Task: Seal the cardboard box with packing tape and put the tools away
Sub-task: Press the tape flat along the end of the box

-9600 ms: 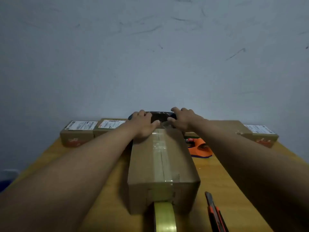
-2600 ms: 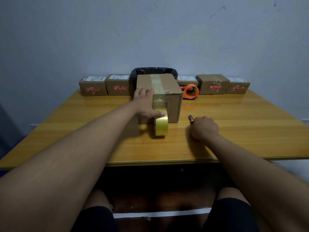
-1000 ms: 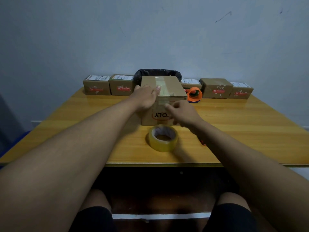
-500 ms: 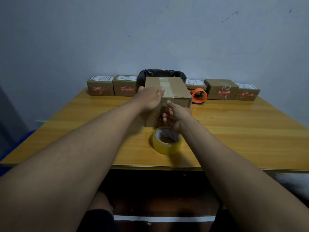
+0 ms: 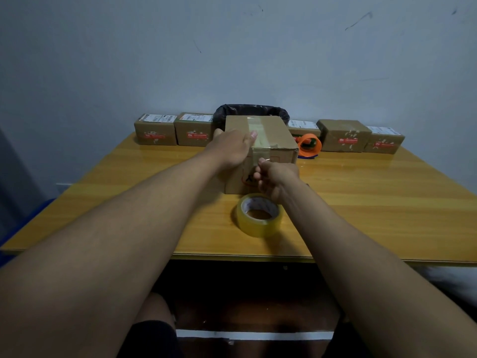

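Observation:
The brown cardboard box stands mid-table with a clear tape strip running along its top seam and down the front face. My left hand lies over the box's front-left top corner, holding it steady. My right hand is at the front face with fingers curled and a fingertip against the end of the tape strip. The roll of clear packing tape lies flat on the table just in front of the box, under my right wrist. No knife is visible.
An orange tape dispenser sits behind the box to the right. Several small labelled parcels line the back edge of the wooden table, and a black bin bag is behind the box. The wall is close behind.
The tape roll, earlier upright against the box, now lies flat. My right hand left the table for the box's front face, and its spread fingers have curled. My left hand stays on the box.

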